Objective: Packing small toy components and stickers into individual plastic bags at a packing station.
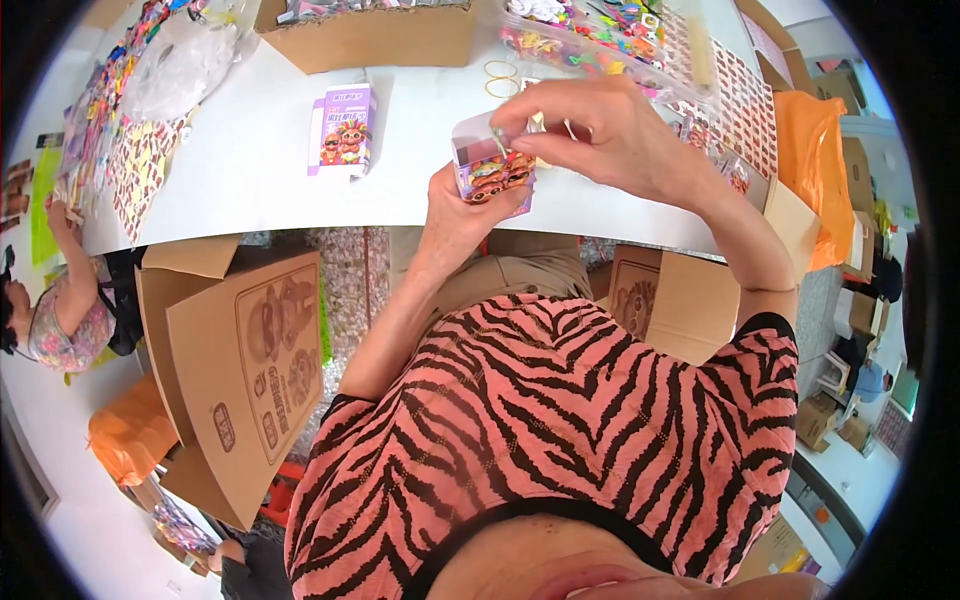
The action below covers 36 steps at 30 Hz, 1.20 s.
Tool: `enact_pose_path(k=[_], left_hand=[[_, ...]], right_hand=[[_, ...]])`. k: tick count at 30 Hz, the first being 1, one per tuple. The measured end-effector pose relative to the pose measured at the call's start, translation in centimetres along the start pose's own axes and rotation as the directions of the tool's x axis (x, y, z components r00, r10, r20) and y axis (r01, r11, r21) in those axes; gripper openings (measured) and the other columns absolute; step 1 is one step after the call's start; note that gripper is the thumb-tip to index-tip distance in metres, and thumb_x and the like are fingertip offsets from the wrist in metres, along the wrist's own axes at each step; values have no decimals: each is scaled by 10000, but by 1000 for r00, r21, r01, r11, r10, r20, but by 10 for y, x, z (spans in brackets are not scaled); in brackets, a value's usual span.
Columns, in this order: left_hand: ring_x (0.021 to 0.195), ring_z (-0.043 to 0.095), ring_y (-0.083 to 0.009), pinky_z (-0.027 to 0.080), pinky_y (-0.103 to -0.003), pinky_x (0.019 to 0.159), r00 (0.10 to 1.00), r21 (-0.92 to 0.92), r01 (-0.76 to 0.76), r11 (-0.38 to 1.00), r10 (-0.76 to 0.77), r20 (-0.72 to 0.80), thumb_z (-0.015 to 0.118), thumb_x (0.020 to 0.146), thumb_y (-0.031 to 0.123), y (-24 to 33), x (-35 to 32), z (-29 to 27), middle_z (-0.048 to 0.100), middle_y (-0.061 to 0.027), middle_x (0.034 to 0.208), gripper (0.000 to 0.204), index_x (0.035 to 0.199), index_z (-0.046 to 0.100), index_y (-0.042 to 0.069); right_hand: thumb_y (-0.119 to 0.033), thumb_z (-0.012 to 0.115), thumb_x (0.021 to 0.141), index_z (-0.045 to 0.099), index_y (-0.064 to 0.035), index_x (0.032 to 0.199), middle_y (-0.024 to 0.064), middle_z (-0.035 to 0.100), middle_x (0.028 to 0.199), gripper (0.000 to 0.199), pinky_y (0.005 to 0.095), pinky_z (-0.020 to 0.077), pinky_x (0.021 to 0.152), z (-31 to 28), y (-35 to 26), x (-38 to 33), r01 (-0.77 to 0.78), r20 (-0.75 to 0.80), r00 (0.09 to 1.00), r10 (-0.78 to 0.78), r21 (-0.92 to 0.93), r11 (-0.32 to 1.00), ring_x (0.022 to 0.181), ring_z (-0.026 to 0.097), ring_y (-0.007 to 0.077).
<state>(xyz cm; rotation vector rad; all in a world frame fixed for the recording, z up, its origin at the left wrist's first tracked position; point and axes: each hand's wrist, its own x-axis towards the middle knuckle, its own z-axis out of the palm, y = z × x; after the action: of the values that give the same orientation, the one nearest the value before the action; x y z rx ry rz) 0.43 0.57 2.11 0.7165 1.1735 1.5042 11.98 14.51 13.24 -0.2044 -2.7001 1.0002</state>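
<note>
My left hand (452, 222) is wrapped round a small purple printed carton (493, 182) with cartoon figures on its front. The carton is held up near the table's front edge, its open top facing upward. Over that opening, my right hand (615, 135) has its thumb and fingertips pinched together. A thin, pale greenish piece (500, 138) shows at those fingertips, too small to name. A second purple carton (346, 132) of the same print stands on the white table (240, 180), to the left of my hands.
A brown cardboard box (365, 40) stands at the back; a clear bin (590, 60) of colourful small items is right of it. Yellow rings (500, 78) lie near my right hand. Large cartons (245, 370) stand below the table edge. Another person (65, 300) sits at far left.
</note>
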Motion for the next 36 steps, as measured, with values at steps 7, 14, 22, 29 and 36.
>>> enact_pose_path(k=[7,14,22,29,36], left_hand=[[792,581,-75,489,-242,722,995,234,-100,967,92,41,688,767,36,10,-2,0,653,-43,877,292,1036,590,-22],[801,608,-85,495,-237,715,990,248,-139,959,141,6,694,780,45,9,-1,-1,661,-50,863,248,1007,611,-10],[824,613,-99,497,-244,749,986,316,-162,935,162,27,695,773,42,12,0,-2,672,-67,919,299,1050,597,-12],[810,629,-116,525,-263,730,998,-84,-65,994,64,-9,680,780,-1,18,-4,-6,670,-73,921,302,1068,598,-36],[858,642,-134,543,-263,748,998,-145,-46,988,40,-44,681,786,-6,23,-6,0,669,-94,959,345,1112,575,-48]], right_hand=[[-171,610,862,636,-33,1052,131,669,858,235,357,491,609,-2,-6,-4,-21,328,944,40,-61,998,687,629,273],[-116,640,843,642,-30,1022,95,671,922,198,296,478,594,-6,-7,-12,-14,51,999,12,40,999,735,628,206],[-74,652,809,617,-79,1113,118,660,934,306,325,501,616,6,-9,-15,0,191,981,29,-148,989,731,638,282],[-41,636,819,624,-74,1108,70,648,1067,291,270,486,649,5,2,-16,-102,-251,962,110,45,994,765,598,111],[-82,667,826,546,-60,1228,50,568,1175,421,326,436,941,47,20,-31,-135,-196,952,233,415,900,1041,561,154]])
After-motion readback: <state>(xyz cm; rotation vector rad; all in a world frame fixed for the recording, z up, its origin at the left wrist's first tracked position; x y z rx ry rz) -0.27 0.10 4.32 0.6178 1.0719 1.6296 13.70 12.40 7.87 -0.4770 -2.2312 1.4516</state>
